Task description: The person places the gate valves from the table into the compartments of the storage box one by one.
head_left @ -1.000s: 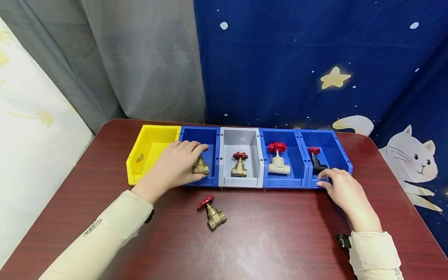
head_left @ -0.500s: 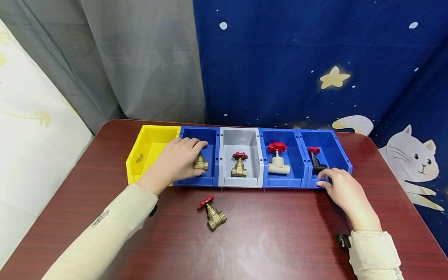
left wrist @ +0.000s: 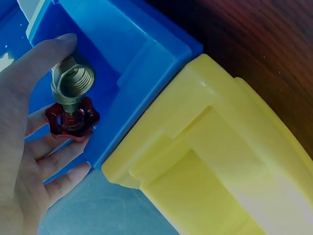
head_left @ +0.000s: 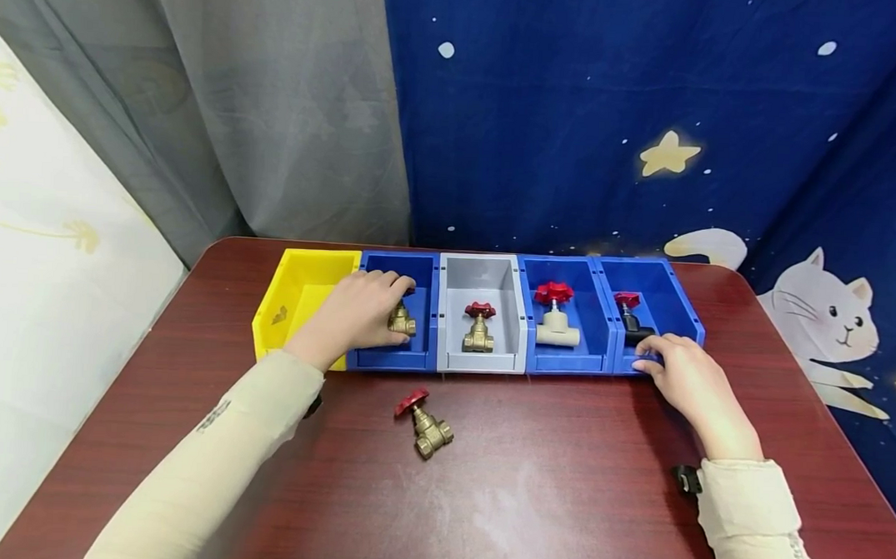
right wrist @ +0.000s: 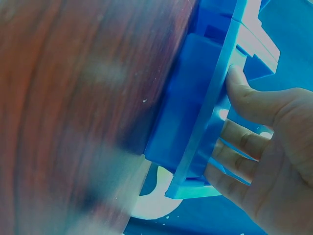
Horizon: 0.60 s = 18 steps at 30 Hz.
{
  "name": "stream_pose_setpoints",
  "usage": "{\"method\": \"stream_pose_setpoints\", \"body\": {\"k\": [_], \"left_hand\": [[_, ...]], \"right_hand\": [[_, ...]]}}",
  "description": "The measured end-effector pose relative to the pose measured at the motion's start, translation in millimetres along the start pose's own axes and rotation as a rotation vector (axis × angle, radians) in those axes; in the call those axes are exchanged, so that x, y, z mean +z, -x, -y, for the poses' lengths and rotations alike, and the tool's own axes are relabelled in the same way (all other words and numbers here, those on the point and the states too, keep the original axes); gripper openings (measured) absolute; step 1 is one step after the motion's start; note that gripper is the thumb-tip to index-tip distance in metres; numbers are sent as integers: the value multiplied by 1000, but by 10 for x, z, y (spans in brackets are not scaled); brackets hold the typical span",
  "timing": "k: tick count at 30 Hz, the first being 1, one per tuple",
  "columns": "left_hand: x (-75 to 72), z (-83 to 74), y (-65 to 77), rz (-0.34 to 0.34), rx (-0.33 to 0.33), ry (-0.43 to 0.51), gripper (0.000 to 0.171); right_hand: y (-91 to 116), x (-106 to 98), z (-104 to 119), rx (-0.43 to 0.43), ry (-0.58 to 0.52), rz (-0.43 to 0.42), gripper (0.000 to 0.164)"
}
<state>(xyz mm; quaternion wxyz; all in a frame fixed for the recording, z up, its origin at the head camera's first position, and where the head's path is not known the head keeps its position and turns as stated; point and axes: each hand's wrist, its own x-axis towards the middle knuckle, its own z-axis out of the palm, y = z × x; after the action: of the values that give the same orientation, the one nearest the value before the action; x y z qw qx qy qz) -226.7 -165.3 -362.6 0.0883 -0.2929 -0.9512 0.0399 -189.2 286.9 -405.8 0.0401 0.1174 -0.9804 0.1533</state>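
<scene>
Above the table (head_left: 528, 508), the left grip (head_left: 356, 310) has shifted slightly, holding a brass valve (head_left: 400, 323); right grip (head_left: 687, 379) loose.

Across the far side of the table (head_left: 559, 493), before the curtain (head_left: 535, 167), runs a row, left to right: leftmost bin (head_left: 267, 330); second bin (head_left: 392, 361), with one valve (head_left: 402, 322) beside the left hand (head_left: 357, 309); middle bin (head_left: 482, 363), with another valve (head_left: 479, 337); fourth bin (head_left: 570, 364), with a third valve (head_left: 557, 330); rightmost bin (head_left: 646, 280), with a fourth valve (head_left: 632, 322) behind the right hand (head_left: 682, 381). A loose valve (head_left: 429, 434) lies in front.
</scene>
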Motion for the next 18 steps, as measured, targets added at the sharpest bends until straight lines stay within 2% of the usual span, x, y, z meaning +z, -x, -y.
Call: {"method": "stream_pose_setpoints", "body": {"k": [11,18], "left_hand": [[26,1,-124,104,-31,-14,76],[57,-14,-183,154,-23,-33,80]], "right_hand": [[-10,-7,-11,-7,4,-8,19],[-1,-5,-7,-13,2,-15,18]]}}
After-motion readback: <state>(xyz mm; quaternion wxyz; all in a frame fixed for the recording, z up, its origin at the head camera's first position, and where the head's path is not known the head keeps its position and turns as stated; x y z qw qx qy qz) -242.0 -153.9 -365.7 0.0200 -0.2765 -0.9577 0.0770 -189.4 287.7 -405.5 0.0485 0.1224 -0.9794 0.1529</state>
